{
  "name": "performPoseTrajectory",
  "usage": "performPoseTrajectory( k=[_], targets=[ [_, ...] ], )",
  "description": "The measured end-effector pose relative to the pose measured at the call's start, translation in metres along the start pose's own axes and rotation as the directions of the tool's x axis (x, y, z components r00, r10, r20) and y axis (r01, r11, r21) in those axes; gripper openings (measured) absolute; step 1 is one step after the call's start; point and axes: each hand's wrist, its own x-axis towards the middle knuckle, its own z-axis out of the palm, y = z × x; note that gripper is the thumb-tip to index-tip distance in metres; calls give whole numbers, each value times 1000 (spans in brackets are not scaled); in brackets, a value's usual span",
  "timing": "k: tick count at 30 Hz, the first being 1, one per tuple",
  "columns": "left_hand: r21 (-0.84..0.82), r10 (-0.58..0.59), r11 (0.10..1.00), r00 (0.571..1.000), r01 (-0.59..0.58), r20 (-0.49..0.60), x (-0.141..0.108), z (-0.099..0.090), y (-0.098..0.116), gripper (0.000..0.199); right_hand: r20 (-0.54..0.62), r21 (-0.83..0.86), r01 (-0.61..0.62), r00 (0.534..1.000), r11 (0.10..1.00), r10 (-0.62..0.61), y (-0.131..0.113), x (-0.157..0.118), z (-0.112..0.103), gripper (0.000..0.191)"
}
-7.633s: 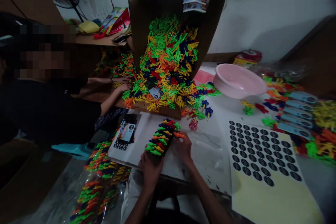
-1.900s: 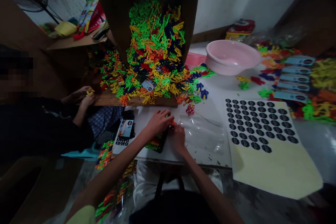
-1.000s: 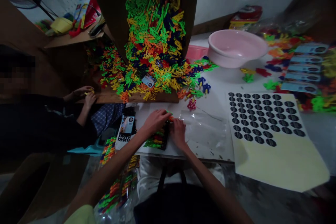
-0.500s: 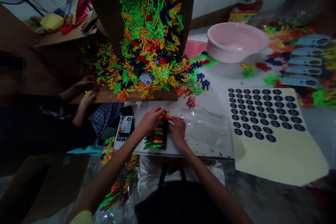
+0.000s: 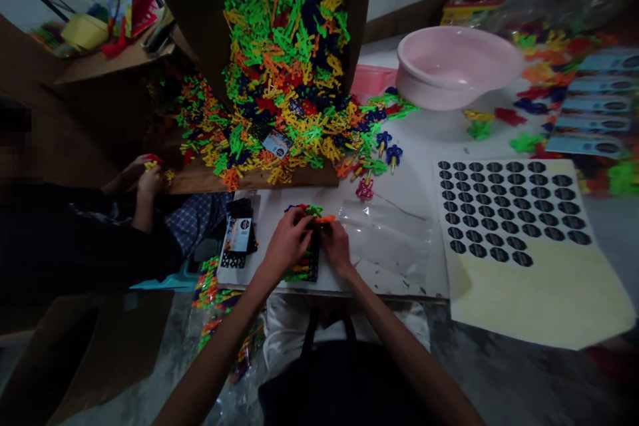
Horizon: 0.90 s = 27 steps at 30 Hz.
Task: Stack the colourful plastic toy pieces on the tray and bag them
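My left hand (image 5: 288,237) presses its fingers onto a row of interlocking plastic building pieces (image 5: 302,259) in green, red, yellow and blue. That row lies along a black card (image 5: 313,265) and is partly hidden by my hands. My right hand (image 5: 336,246) stands at the row's far end, its fingertips against an orange plastic piece (image 5: 325,218). Just beyond the fingers of my left hand, a green piece (image 5: 314,211) sits on top. To the right of both hands lies a flat clear plastic bag (image 5: 385,234).
A cardboard box (image 5: 294,26) spills a heap of coloured pieces onto a wooden board. A co-worker's hands (image 5: 142,176) hold pieces at the left. A pink basin (image 5: 456,66), a black-dotted sticker sheet (image 5: 509,206), blue cards (image 5: 589,103) and bagged sets (image 5: 227,339) lie around.
My left hand has moved up over the row, and my hands now cover more of it. The orange piece sits across the far end. The view has tilted slightly, shifting the scene.
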Motion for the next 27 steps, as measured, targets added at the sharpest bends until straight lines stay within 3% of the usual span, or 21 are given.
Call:
performPoseTrajectory(
  k=[10, 14, 19, 27],
  targets=[
    [-15, 41, 999, 999, -41, 5, -3, -1, 0, 27, 73, -259, 100, 994, 961, -84, -16, 0, -7, 10],
    [138, 48, 989, 999, -47, 2, 0, -3, 3, 28, 151, -390, 117, 987, 913, -62, -21, 1, -6, 12],
    [312, 116, 940, 989, -140, 95, 17, -6, 1, 20, 204, -500, 104, 979, 860, 0, -28, 8, -7, 11],
    [192, 78, 976, 989, -101, 125, 40, -12, -18, 27, 129, -531, 10, 989, 847, 69, -29, 7, -2, 17]
  ],
)
